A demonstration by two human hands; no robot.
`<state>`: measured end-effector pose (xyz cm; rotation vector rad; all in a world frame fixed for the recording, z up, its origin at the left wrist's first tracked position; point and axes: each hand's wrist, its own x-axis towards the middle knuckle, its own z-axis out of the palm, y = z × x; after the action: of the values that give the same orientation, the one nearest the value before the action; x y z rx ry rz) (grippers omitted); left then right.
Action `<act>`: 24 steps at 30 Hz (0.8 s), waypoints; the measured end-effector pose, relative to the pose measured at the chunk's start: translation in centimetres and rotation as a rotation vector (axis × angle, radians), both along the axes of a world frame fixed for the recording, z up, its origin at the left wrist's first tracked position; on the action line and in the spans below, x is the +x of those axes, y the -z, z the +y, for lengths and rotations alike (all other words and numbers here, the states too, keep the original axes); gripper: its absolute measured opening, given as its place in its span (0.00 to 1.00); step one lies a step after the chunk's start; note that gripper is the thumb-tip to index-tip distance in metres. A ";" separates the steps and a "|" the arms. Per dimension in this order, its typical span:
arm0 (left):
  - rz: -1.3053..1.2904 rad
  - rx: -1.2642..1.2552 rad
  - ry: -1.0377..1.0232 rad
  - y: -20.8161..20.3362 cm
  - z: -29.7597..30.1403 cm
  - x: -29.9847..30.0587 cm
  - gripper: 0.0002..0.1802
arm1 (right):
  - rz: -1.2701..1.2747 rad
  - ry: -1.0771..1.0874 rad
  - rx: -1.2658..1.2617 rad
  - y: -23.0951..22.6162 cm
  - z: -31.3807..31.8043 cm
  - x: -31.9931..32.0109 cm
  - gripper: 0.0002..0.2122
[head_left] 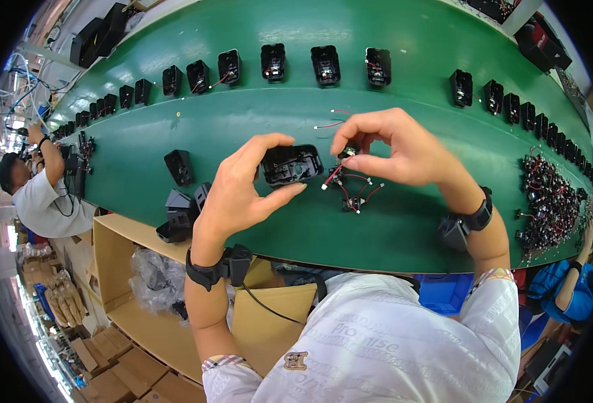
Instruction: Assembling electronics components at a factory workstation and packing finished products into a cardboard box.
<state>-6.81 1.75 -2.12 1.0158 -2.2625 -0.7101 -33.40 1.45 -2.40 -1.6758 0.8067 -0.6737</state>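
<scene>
My left hand [248, 181] grips a black plastic housing [292, 165] by its ends, thumb on the near side and fingers on the far side. Its open, hollow face is turned up toward me. Just right of it, my right hand [394, 148] pinches a small dark electronic part [347, 152] with a red-and-black wire and a white plug. Below those fingertips, more small wired parts [353, 203] lie on the green table [390, 235]. Two loose red wires [330, 125] rest beyond my right hand.
Black housings [325, 66] stand in a row along the far side. A pile of wired parts [550, 201] lies at the right. Left of me are more housings [179, 209] and a cardboard box [142, 329] holding clear plastic bags. Other people [48, 195] sit at both ends.
</scene>
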 end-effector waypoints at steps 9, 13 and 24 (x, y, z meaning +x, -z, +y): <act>0.032 0.051 0.027 -0.7 0.4 -0.4 0.28 | 0.032 0.215 -0.363 -0.6 1.4 1.0 0.07; 0.074 0.031 0.059 -0.6 0.3 -0.4 0.29 | -0.224 0.199 -0.038 -0.7 2.0 1.5 0.04; 0.225 0.271 0.226 -0.2 0.5 -0.3 0.32 | -0.123 0.182 -0.668 0.0 3.1 2.7 0.07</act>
<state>-7.16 2.30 -1.90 0.7574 -2.1402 -1.1916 -30.68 4.60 -2.44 -2.1374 0.6887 -1.2614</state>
